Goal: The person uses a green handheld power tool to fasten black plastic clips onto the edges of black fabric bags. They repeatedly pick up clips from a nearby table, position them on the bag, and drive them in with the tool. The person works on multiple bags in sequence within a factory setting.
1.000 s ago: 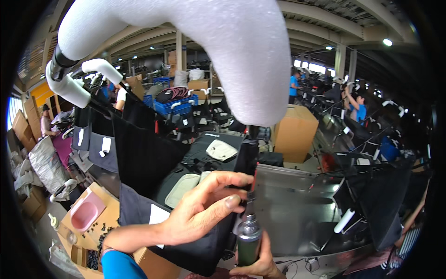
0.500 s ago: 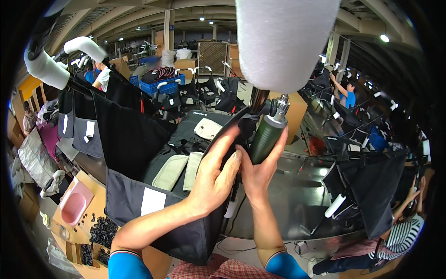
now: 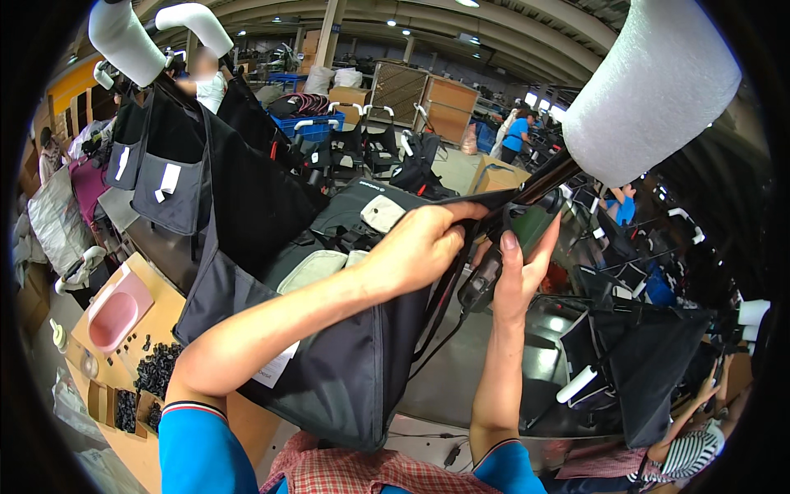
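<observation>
A stroller with black fabric [image 3: 337, 375] stands before me, with a pale padded seat insert [image 3: 311, 270] inside it. My left hand [image 3: 420, 251] is closed on the fabric's upper edge, beside the dark frame tube [image 3: 545, 177]. That tube runs up into a handle wrapped in white foam [image 3: 650, 90]. Wrapped around a dark green electric screwdriver [image 3: 533, 222], my right hand [image 3: 520, 276] holds it against the underside of the tube. A black cord hangs below the tool. The screwdriver's tip is hidden behind the tube and fabric.
At lower left, a wooden table [image 3: 239, 428] bears a pink tray [image 3: 119, 317] and a heap of small black parts [image 3: 156, 370]. A shiny metal bench [image 3: 444, 379] extends to the right, near another black stroller [image 3: 650, 362]. Several people are around; one in stripes [image 3: 687, 453] is at lower right.
My view has tilted and shifted. The screwdriver has turned from chuck-up to lying along the tube. My left hand has moved from beside the tool to the fabric edge and closed there.
</observation>
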`<state>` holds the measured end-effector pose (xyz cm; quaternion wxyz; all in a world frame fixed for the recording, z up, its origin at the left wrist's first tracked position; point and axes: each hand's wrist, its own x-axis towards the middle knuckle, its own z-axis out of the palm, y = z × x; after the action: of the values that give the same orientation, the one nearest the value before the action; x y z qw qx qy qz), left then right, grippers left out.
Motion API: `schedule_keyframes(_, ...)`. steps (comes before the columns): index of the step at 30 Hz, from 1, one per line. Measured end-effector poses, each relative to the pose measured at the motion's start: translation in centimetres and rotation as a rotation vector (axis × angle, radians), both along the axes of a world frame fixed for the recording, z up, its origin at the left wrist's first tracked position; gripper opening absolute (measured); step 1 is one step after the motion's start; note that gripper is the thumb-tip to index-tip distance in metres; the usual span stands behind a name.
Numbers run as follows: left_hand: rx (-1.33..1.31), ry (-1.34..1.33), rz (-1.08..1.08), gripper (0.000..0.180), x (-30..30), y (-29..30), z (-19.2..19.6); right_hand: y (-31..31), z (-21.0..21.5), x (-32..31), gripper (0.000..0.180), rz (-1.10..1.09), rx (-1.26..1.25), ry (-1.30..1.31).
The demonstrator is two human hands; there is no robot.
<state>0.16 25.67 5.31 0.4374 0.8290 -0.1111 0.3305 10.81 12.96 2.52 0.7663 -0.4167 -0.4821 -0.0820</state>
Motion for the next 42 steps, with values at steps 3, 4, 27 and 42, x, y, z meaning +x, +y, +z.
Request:
schedule_keyframes(3,-0.059,-0.042,-0.162,0.04,1.2,1.1,0.2,-0.3,0.7,0.7,0.08,0.076,-0.043,-0.035)
schedule_keyframes(4,-0.094,-0.07,-0.209,0.041,1.6,1.2,0.0,-0.3,0.9,0.8,0.081,0.078,-0.041,-0.037)
schedule_keyframes(27,0.028,-0.429,0.304,0.006,0.9,-3.0,-2.1,-0.9,-0.1,0.7,0.083,0.071,-0.069,-0.034)
schedule_keyframes(42,0.389,-0.039,0.099,0.004,-6.8,-6.3,-0.7,0.0,0.0,3.0,0.102,-0.529,-0.087,-0.378)
